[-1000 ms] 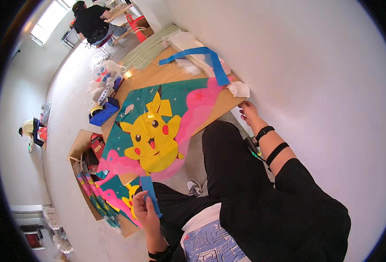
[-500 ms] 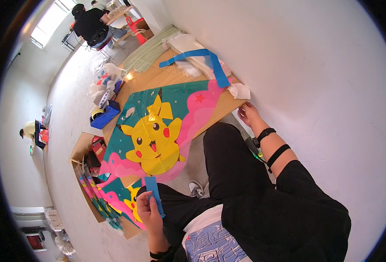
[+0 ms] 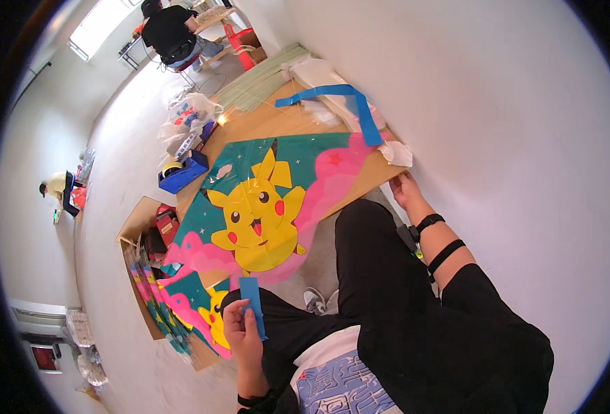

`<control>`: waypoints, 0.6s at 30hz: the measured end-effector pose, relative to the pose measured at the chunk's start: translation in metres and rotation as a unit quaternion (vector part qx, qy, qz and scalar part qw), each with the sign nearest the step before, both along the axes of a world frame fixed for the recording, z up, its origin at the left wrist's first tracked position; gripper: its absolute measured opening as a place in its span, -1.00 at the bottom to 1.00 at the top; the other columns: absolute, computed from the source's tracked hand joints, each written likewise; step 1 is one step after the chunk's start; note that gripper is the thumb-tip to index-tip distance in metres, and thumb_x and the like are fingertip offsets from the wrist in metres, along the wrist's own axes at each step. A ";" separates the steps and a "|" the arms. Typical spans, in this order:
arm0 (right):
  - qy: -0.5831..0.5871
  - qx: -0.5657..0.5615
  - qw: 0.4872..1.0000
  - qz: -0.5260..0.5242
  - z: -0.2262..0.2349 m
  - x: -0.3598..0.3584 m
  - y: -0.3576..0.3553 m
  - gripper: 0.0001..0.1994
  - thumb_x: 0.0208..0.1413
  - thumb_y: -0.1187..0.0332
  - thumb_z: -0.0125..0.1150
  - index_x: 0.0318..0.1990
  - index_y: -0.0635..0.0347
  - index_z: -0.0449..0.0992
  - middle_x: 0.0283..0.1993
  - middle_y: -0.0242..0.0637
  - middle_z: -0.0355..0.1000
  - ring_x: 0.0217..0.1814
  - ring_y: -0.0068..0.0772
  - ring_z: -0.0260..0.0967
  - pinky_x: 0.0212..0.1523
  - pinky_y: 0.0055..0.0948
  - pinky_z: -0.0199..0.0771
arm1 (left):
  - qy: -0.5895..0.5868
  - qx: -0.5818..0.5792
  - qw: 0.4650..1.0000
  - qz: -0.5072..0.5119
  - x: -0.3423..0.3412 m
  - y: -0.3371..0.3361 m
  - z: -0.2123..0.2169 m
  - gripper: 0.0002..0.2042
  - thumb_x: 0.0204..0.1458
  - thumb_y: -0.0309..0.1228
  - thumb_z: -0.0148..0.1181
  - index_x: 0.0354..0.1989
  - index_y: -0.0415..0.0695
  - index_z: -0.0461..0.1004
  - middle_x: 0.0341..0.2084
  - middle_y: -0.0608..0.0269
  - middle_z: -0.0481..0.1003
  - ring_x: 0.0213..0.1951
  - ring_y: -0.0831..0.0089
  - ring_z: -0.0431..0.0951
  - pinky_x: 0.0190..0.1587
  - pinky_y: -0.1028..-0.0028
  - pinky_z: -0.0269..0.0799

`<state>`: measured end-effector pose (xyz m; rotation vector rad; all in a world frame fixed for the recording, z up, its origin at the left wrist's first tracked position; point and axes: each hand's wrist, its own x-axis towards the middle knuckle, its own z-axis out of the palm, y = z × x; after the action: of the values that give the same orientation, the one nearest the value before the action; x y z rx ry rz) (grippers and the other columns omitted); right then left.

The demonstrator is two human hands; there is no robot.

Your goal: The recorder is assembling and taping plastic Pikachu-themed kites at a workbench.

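Note:
My left hand point(image 3: 243, 332) pinches a short blue strip point(image 3: 252, 308) upright over my left thigh. At the corner of the wooden table point(image 3: 365, 174), my right hand point(image 3: 405, 190) has its fingers curled at the edge; the fingertips are partly hidden. A kite-shaped printed sheet point(image 3: 258, 224) in teal and pink, with a yellow cartoon animal, is spread over the table and hangs past its near edge. A longer blue strip point(image 3: 368, 119) lies bent across the sheet's far right corner. Beside that corner sits a crumpled white tissue point(image 3: 396, 154).
Thin pale rods point(image 3: 263, 77) lie at the table's far end. A blue tape dispenser point(image 3: 184, 172) and a plastic bag point(image 3: 186, 119) stand along the left side. Below is a cardboard box point(image 3: 133, 224) with rolled printed sheets. A white wall rises at right. Two people work farther off.
The view has shifted, so the scene sits farther right. My right hand's fingers have drawn closer together at the table edge. My left hand still holds the short blue strip.

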<state>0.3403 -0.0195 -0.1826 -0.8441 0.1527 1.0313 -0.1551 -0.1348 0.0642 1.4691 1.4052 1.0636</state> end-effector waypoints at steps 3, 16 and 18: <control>-0.013 0.057 0.998 0.038 0.004 -0.005 0.002 -0.65 0.26 0.50 0.01 0.19 0.06 0.28 0.10 -0.31 0.39 0.07 -0.32 0.40 0.13 -0.31 0.46 | 0.001 0.002 1.000 0.004 0.001 -0.002 0.003 -0.84 0.20 -0.58 0.04 -0.07 -0.17 0.39 -0.40 0.46 0.35 -0.42 0.79 0.31 -0.37 0.77 0.19; 0.101 0.198 0.968 0.115 0.026 -0.008 -0.025 -0.43 -0.04 0.49 -0.17 0.24 0.07 0.25 0.30 -0.28 0.25 0.37 -0.21 0.12 0.39 -0.06 0.05 | -0.020 0.025 0.999 -0.005 -0.013 -0.005 0.000 -0.85 0.19 -0.59 0.03 -0.09 -0.20 0.39 -0.39 0.43 0.39 -0.38 0.76 0.36 -0.33 0.75 0.24; 0.057 0.195 0.975 0.092 0.031 -0.020 -0.026 -0.42 -0.04 0.54 -0.16 0.25 0.09 0.25 0.28 -0.30 0.27 0.36 -0.23 0.15 0.37 -0.10 0.11 | -0.027 0.024 0.999 0.001 -0.015 -0.007 0.001 -0.85 0.19 -0.60 0.03 -0.09 -0.20 0.39 -0.39 0.43 0.39 -0.37 0.76 0.37 -0.32 0.74 0.24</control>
<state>0.3203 -0.0455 -0.1513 -0.4457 -0.0331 1.2354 -0.1699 -0.1416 0.0650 1.4626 1.3519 1.1356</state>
